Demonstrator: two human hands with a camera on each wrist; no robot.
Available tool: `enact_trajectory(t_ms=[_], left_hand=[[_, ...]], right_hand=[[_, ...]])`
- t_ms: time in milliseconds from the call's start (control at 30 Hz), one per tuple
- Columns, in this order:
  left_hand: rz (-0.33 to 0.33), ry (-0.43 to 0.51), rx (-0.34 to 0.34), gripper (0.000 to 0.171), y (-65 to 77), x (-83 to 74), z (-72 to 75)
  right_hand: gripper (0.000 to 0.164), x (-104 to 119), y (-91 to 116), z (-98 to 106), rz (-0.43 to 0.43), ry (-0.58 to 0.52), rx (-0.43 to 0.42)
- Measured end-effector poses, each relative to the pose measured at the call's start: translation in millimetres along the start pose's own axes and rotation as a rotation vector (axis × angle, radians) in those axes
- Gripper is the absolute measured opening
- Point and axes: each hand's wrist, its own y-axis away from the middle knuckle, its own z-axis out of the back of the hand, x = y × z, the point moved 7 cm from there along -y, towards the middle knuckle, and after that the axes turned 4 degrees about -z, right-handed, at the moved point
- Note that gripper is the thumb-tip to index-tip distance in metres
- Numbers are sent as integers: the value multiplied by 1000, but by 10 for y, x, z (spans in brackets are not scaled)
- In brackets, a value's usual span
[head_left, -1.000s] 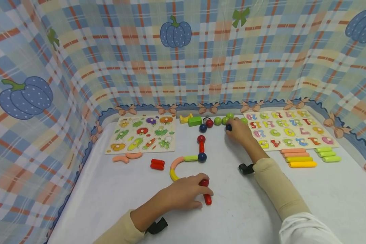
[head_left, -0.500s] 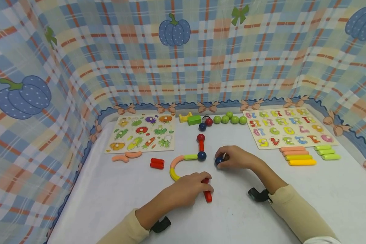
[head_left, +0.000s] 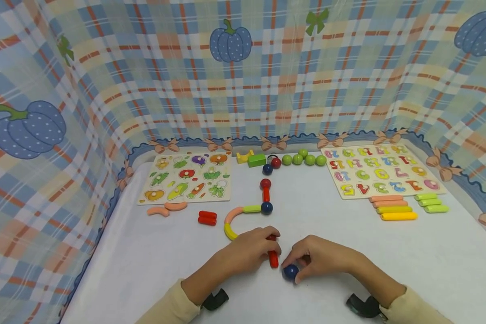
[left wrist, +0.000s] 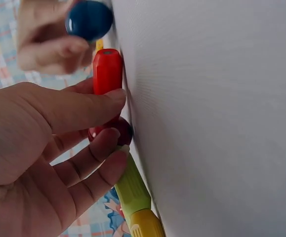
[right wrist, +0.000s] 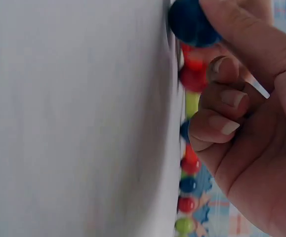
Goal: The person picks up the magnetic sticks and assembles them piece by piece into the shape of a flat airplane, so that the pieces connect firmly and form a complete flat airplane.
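My left hand (head_left: 247, 249) pinches a short red stick (left wrist: 107, 71) between thumb and fingers. Its other fingers lie against a red ball (left wrist: 125, 132) at the stick's end, and a green stick (left wrist: 134, 185) continues from that ball. To the right, the fingertips of my right hand (head_left: 324, 256) grip a dark blue ball (head_left: 290, 272), low over the table and just off the stick's near end. Beyond the left hand a chain curves away: yellow curved piece (head_left: 229, 231), pink curved piece (head_left: 235, 212), green stick (head_left: 252, 209), blue ball (head_left: 267, 208), red stick (head_left: 266, 195) and red ball (head_left: 265, 183).
A vegetable puzzle board (head_left: 186, 177) lies back left, a number puzzle board (head_left: 382, 171) back right. Several green balls (head_left: 297, 159) and a green block (head_left: 257, 160) line the back. Loose red sticks (head_left: 207, 218), pink curved pieces (head_left: 159, 211) and yellow sticks (head_left: 398, 216) lie at the sides.
My right hand has come from the back row of balls toward me with the blue ball, stopping close to the red stick. The left hand has stayed at the red stick.
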Motion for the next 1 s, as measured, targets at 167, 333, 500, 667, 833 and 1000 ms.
enact_trajectory(t_ms=[167, 333, 500, 667, 833, 1000], left_hand=[[-9, -28, -62, 23, 5, 3, 29], [14, -52, -75, 22, -14, 11, 27], [25, -66, -58, 25, -20, 14, 15], [20, -59, -49, 27, -19, 24, 13], [17, -15, -40, 27, -19, 52, 12], [8, 10, -41, 27, -13, 66, 3]], right_hand=[[29, 231, -93, -199, 76, 108, 13], [29, 331, -183, -292, 133, 186, 19], [29, 314, -226, -315, 129, 207, 22], [30, 280, -222, -307, 124, 199, 19], [30, 271, -217, -296, 119, 179, 25], [30, 269, -210, -312, 127, 125, 59]])
